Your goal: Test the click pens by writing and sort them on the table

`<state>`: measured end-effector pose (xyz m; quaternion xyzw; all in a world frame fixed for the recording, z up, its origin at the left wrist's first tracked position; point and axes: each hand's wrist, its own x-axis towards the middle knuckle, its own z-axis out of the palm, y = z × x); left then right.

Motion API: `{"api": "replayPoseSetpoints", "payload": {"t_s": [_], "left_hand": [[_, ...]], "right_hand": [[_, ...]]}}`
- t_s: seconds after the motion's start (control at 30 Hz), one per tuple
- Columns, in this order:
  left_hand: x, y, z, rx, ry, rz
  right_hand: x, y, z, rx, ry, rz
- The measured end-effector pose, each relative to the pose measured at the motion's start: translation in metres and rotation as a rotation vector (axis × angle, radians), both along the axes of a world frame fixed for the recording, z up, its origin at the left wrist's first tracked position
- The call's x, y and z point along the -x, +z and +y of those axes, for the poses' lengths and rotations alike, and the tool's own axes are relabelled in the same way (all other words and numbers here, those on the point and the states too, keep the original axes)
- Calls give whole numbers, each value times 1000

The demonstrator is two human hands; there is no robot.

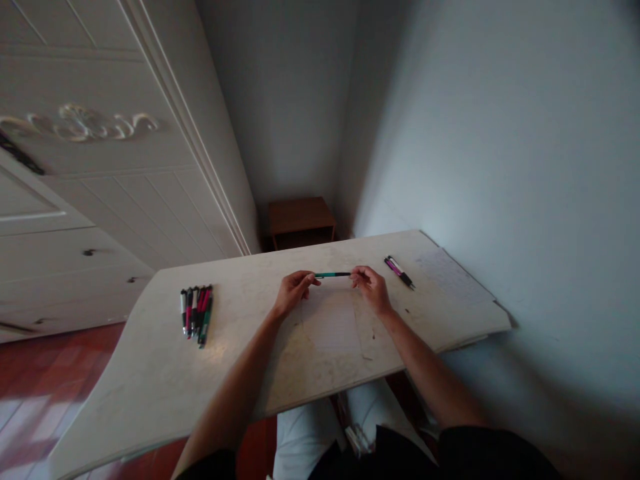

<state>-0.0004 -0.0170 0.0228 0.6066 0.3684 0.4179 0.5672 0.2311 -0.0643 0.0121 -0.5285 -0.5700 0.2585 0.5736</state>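
A green pen (pixel 330 275) with a black grip is held level between my two hands, over the far edge of a lined sheet of paper (pixel 333 327). My left hand (pixel 295 292) pinches its left end, and my right hand (pixel 370 288) grips the black right end. Off to the left lies a group of several pens (pixel 196 312) in red, black, white and green, side by side. Beyond my right hand, a pair of pens (pixel 399 272), one of them purple, rests at a slant.
The white table (pixel 240 373) has a worn, stained top and stands close to the wall (pixel 525 167) on the right. A white cabinet (pixel 165 133) rises at the left. Behind the table sits a low brown wooden stand (pixel 301 215).
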Motion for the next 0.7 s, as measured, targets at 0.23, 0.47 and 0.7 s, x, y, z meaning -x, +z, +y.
{"api": "replayPoseSetpoints", "payload": {"t_s": [0.23, 0.47, 0.7], "left_hand": [[0, -7, 3, -38, 1, 0], [1, -9, 2, -103, 26, 83], [-1, -10, -1, -109, 54, 129]], "right_hand": [[-2, -1, 0, 10, -12, -68], [-2, -3, -1, -6, -10, -177], [-2, -3, -3, 15, 20, -200]]}}
